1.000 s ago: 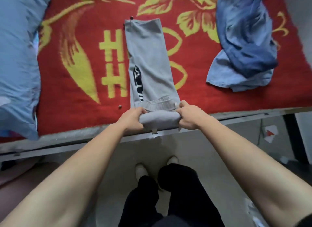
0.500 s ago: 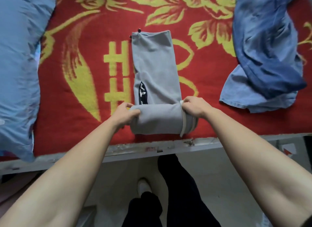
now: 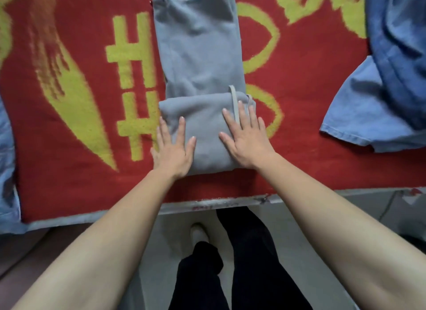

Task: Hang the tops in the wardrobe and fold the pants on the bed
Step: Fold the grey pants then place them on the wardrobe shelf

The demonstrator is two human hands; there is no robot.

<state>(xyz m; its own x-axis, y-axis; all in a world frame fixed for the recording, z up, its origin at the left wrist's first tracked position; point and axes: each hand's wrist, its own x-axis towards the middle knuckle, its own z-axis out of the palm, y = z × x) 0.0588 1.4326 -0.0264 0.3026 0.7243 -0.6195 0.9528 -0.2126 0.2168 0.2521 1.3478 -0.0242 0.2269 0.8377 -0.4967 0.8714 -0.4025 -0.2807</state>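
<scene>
Pants: the grey pants [image 3: 198, 56] are lying lengthwise on the bed [image 3: 219, 203]. They are a soft, matte, fleece-like knit, and the near end is sitting as a thick rectangular fold on top of the long flat part.
Left hand: the left hand [image 3: 174, 148] is pressing flat on the fold's left edge, its fingers [image 3: 181, 128] lying straight and spread, gripping nothing (the outer ones are reaching onto the blanket).
Right hand: the right hand [image 3: 246, 139] is pressing flat on the fold's right side, fingers likewise straight and splayed, over a pale flat drawstring [image 3: 234, 100].
Blanket: a red fuzzy-pile blanket [image 3: 80, 166] with yellow motifs is covering the bed.
Blue garment: a crumpled, denim-like blue garment [image 3: 380, 90] is lying well apart on the right.
</scene>
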